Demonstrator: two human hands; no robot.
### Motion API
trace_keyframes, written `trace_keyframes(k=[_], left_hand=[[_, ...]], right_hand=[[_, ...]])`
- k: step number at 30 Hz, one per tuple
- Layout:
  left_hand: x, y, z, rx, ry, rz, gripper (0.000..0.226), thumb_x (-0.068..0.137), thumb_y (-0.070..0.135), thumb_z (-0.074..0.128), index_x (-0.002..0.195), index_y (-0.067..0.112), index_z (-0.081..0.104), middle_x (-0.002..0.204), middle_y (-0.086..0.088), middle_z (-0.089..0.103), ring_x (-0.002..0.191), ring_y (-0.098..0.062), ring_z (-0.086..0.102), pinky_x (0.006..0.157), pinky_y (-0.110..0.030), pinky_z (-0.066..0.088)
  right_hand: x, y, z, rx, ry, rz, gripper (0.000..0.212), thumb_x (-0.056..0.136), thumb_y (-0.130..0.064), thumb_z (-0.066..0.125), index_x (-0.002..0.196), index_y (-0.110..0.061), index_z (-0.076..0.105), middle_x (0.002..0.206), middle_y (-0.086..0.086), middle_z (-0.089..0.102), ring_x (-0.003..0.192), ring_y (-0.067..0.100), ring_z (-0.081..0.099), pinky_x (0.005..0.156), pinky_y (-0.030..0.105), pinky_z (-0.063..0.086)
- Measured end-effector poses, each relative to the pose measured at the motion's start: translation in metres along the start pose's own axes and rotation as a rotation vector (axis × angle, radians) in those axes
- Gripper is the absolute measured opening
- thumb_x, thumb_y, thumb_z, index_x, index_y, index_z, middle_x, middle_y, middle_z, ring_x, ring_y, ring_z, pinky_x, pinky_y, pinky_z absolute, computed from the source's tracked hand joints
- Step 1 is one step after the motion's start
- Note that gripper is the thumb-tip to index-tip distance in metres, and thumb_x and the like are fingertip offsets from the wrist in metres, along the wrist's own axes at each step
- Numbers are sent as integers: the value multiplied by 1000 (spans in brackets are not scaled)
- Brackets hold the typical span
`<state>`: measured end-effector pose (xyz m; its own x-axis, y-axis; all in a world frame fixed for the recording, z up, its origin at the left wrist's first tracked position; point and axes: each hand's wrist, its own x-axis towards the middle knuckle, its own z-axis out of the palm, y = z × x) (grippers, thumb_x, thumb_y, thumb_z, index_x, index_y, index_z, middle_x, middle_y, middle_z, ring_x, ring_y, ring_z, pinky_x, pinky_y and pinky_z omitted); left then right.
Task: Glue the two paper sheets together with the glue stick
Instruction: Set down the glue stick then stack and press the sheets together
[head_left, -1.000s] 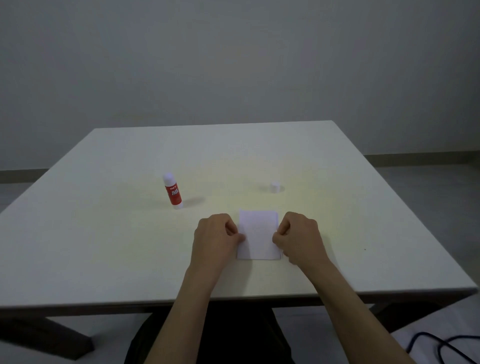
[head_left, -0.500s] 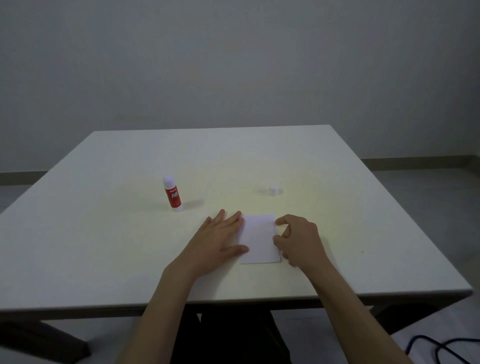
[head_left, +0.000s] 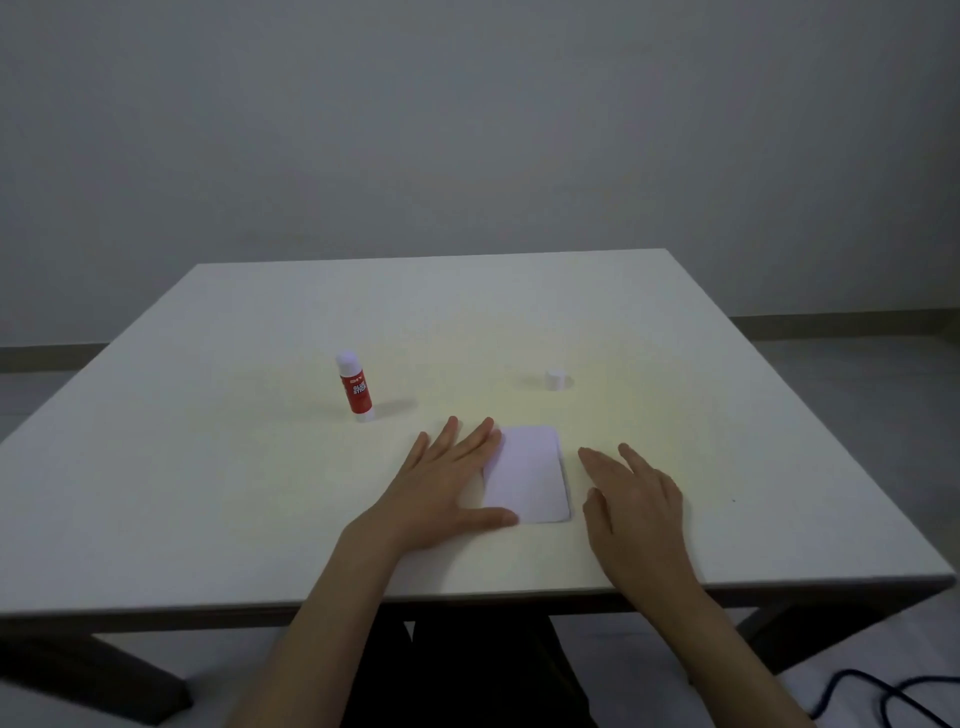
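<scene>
A small white paper rectangle (head_left: 530, 475) lies flat near the table's front edge; whether it is one sheet or two stacked I cannot tell. My left hand (head_left: 441, 483) rests flat with spread fingers, covering the paper's left edge. My right hand (head_left: 631, 499) lies flat on the table just right of the paper, apart from it, fingers spread. A red glue stick (head_left: 355, 387) stands upright, uncapped, to the left behind my left hand. Its white cap (head_left: 555, 379) sits behind the paper to the right.
The white table (head_left: 260, 493) extends well beyond the objects on every side. Its front edge runs close below my wrists. A dark cable (head_left: 883, 696) lies on the floor at lower right.
Both hands went from pinching the paper's side edges with curled fingers to lying flat. The left now presses the paper's left edge; the right has moved off it to the right.
</scene>
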<state>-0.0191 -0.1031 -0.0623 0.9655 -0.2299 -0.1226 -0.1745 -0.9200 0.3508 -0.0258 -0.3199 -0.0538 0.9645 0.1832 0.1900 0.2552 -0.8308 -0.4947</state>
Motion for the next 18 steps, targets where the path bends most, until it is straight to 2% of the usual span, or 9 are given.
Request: trace_keyframes(k=[2, 5, 13, 16, 18], left_hand=[[-2, 0, 1, 8, 19, 7, 92, 76, 74, 41, 148, 36, -2, 158, 22, -7, 146, -11, -16, 118, -38, -9], [-4, 1, 2, 20, 48, 3, 91, 76, 75, 39, 149, 35, 1, 158, 22, -4, 147, -11, -13, 118, -37, -8], [-4, 2, 4, 11, 82, -8, 94, 72, 78, 39, 149, 36, 4, 156, 25, -3, 147, -10, -10, 118, -36, -8], [-4, 2, 4, 3, 93, -11, 95, 71, 80, 39, 148, 37, 5, 149, 30, -6, 147, -9, -9, 117, -35, -8], [-4, 2, 5, 2, 100, -14, 96, 69, 81, 38, 148, 37, 6, 153, 28, -3, 147, -9, -9, 117, -35, -7]], right_hand=[[0, 1, 2, -137, -67, -10, 46, 95, -14, 33, 140, -21, 36, 152, -9, 33, 147, 17, 5, 117, 43, -4], [-1, -3, 7, -146, -103, -24, 48, 94, -15, 31, 141, -24, 34, 154, -13, 27, 147, 16, -4, 114, 50, -15], [2, -2, 4, 21, -125, 6, 51, 92, -11, 36, 138, -33, 39, 152, -19, 29, 147, 16, 1, 112, 52, -17], [4, -3, 3, 87, -76, 67, 48, 90, -11, 41, 134, -29, 43, 151, -14, 34, 146, 14, 6, 114, 48, -15], [4, -4, 4, 102, -31, 106, 42, 88, -10, 45, 127, -25, 50, 149, -10, 37, 146, 16, 7, 114, 46, -13]])
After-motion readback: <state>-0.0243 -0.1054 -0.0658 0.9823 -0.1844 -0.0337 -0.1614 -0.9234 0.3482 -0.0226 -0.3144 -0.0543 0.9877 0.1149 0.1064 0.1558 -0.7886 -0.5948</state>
